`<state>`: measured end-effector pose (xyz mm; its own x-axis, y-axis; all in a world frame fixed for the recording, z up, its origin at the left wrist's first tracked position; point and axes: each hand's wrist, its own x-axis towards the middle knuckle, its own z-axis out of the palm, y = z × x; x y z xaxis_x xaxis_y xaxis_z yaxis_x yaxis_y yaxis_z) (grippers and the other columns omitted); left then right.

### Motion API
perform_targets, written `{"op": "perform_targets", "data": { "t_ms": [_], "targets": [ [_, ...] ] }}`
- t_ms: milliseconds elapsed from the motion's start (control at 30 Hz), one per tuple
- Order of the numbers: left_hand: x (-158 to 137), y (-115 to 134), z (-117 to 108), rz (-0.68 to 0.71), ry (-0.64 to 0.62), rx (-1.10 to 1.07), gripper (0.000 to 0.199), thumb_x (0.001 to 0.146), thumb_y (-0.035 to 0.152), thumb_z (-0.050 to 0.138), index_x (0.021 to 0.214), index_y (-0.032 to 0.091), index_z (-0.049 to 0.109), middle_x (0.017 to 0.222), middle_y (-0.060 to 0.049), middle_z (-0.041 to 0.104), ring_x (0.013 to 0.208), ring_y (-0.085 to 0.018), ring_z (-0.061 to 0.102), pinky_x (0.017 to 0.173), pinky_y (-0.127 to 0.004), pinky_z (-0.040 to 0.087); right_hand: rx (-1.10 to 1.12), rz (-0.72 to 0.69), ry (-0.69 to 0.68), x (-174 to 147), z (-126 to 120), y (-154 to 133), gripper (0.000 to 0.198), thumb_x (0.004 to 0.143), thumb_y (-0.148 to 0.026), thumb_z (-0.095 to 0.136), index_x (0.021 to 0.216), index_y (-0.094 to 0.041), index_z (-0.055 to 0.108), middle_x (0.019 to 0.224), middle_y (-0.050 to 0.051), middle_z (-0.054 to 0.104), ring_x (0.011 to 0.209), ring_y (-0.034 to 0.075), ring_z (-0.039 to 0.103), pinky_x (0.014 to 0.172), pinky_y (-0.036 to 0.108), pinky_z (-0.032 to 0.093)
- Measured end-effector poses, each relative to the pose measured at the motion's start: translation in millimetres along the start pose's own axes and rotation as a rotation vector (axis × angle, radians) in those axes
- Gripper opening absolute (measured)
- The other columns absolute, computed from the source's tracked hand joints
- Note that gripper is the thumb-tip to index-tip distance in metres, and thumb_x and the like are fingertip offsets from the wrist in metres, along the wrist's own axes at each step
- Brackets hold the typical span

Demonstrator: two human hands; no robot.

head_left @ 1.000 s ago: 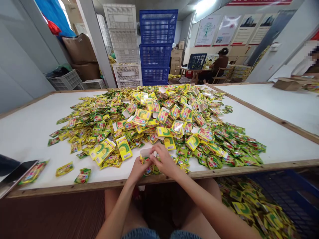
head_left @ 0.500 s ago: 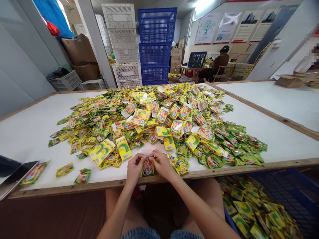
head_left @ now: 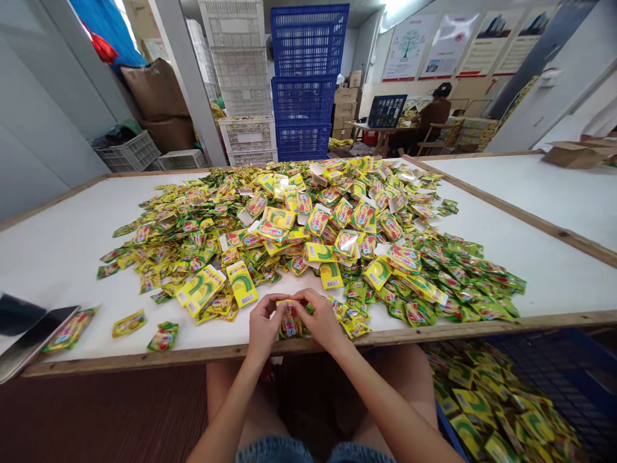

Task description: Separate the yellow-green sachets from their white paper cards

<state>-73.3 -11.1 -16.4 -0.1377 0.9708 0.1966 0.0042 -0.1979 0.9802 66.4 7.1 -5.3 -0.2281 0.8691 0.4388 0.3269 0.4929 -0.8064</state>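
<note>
Close to the table's front edge, a small printed carton (head_left: 290, 323) in yellow, green and red stands between my hands. My left hand (head_left: 263, 326) grips its left side, thumb on the front near the top. From the right, my right hand (head_left: 321, 320) pinches the upper part, and its fingertips meet the left ones over the top edge. The fingers partly hide the top flap. Just ahead lies a big heap of small green and yellow candy packets (head_left: 193, 225), with yellow cartons (head_left: 241, 285) on top, some with open flaps.
At left are a phone (head_left: 36, 337), a dark cup (head_left: 19, 314) and a few loose packets (head_left: 162, 336). A blue crate (head_left: 544, 360) of filled cartons is low at right. Stacked crates (head_left: 308, 45) rise behind the table. Another person (head_left: 434, 116) sits at a far table.
My fingers have closed in over the carton's top, where a yellow edge now shows. The whole view has shifted slightly; the heap looks the same.
</note>
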Motion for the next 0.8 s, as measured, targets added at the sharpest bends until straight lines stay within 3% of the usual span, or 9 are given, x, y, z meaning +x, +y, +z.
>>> {"op": "perform_targets", "data": {
  "t_ms": [200, 467, 567, 667, 733, 800],
  "targets": [
    [5, -1, 1, -0.011, 0.051, 0.059, 0.016, 0.074, 0.031, 0.061, 0.081, 0.017, 0.062, 0.071, -0.001, 0.061, 0.067, -0.014, 0.055, 0.066, -0.024, 0.044, -0.053, 0.039, 0.004, 8, 2, 1, 0.014, 0.083, -0.026, 0.049, 0.081, -0.018, 0.060, 0.077, 0.003, 0.063, 0.071, 0.016, 0.057, 0.065, 0.027, 0.045],
    [1, -3, -8, -0.039, -0.057, 0.060, 0.017, 0.071, 0.031, 0.064, 0.080, 0.017, 0.066, 0.084, -0.005, 0.067, 0.084, -0.020, 0.060, 0.079, -0.031, 0.046, 0.025, 0.058, -0.030, -6, 7, 3, 0.014, 0.085, -0.025, 0.049, 0.088, -0.019, 0.060, 0.082, 0.003, 0.063, 0.079, 0.016, 0.058, 0.072, 0.029, 0.045],
    [0, 1, -14, -0.019, -0.082, 0.161, 0.021, 0.075, 0.032, 0.059, 0.089, 0.018, 0.064, 0.091, -0.007, 0.066, 0.085, -0.020, 0.060, 0.079, -0.032, 0.046, 0.029, 0.045, 0.023, -9, -1, -8, 0.014, 0.085, -0.023, 0.048, 0.087, -0.019, 0.061, 0.081, 0.004, 0.063, 0.078, 0.017, 0.058, 0.071, 0.030, 0.046],
    [5, 1, -28, 0.089, 0.104, 0.427, 0.033, 0.077, 0.034, 0.057, 0.106, 0.019, 0.056, 0.105, -0.009, 0.059, 0.092, -0.022, 0.057, 0.082, -0.036, 0.044, -0.073, -0.001, 0.242, -28, -42, -26, 0.015, 0.085, -0.022, 0.046, 0.090, -0.020, 0.060, 0.089, 0.006, 0.062, 0.087, 0.019, 0.057, 0.078, 0.035, 0.046],
    [15, -3, -40, 0.176, 0.316, 0.677, 0.042, 0.075, 0.036, 0.058, 0.112, 0.018, 0.049, 0.110, -0.011, 0.053, 0.104, -0.026, 0.050, 0.090, -0.042, 0.039, -0.283, 0.013, 0.463, -50, -88, -37, 0.013, 0.083, -0.023, 0.050, 0.092, -0.022, 0.060, 0.095, 0.007, 0.061, 0.093, 0.022, 0.056, 0.085, 0.041, 0.043],
    [28, -8, -50, 0.178, 0.383, 0.883, 0.052, 0.073, 0.039, 0.059, 0.116, 0.015, 0.044, 0.114, -0.014, 0.048, 0.111, -0.031, 0.042, 0.094, -0.048, 0.033, -0.585, 0.046, 0.741, -73, -136, -44, 0.015, 0.080, -0.023, 0.054, 0.094, -0.023, 0.062, 0.093, 0.009, 0.061, 0.096, 0.026, 0.055, 0.089, 0.047, 0.038]
  ]
}}
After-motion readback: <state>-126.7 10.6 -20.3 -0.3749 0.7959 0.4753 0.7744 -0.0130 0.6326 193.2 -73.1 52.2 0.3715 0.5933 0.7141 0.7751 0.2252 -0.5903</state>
